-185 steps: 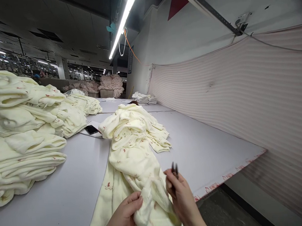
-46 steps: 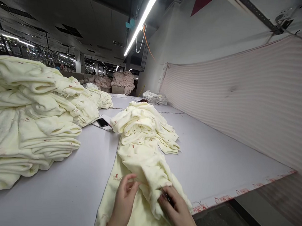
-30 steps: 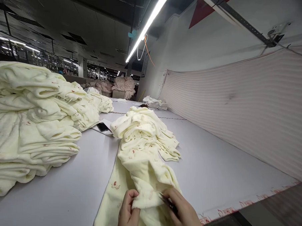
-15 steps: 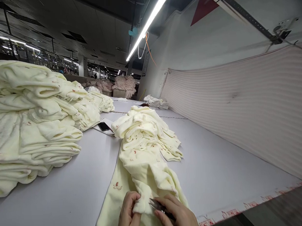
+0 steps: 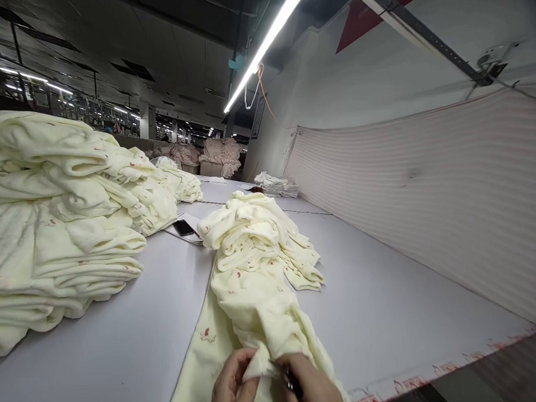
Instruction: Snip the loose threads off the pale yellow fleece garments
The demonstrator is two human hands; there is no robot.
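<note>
Pale yellow printed fabric (image 5: 254,290) lies in a long heap down the table toward me. At the bottom centre my left hand (image 5: 235,381) pinches a folded edge of it between thumb and fingers. Just to the right, my right hand (image 5: 312,386) is closed round small dark metal snips (image 5: 293,382). Their tip points left and is at the pinched fabric, close to my left fingertips. The fingers of the right hand cover much of the snips.
A tall pile of the same yellow fabric (image 5: 60,222) fills the left side. Beyond it, a black phone (image 5: 183,227) rests on papers. White folded stacks (image 5: 271,183) stand farther back. A striped pinkish cloth (image 5: 418,188) hangs along the right side.
My right hand has turned and moved slightly left, closer to my left hand, and the snips show less. My left hand has shifted a little right and down with the fabric edge.
</note>
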